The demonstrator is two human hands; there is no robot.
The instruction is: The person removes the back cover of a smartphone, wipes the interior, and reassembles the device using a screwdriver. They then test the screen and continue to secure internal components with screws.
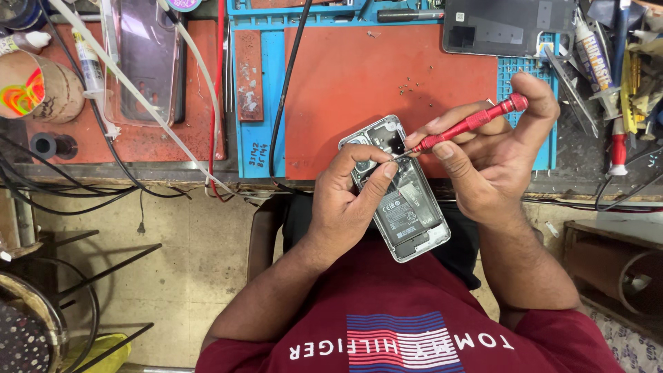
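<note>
While your left hand [345,200] grips the fragile opened phone [400,200] by its edges, your right hand [490,159] fingers pinch the slim screwdriver [469,124] above it.

A single camera sits on the person's head and looks almost straight down, close over the chest and lap. The left hand [345,200] and right hand [487,148] fill the middle of the frame, near the lens. The workbench edge [173,169] runs across the upper half, the floor [186,262] lies lower left. The wide lens probably bends the frame's edges slightly.
</note>
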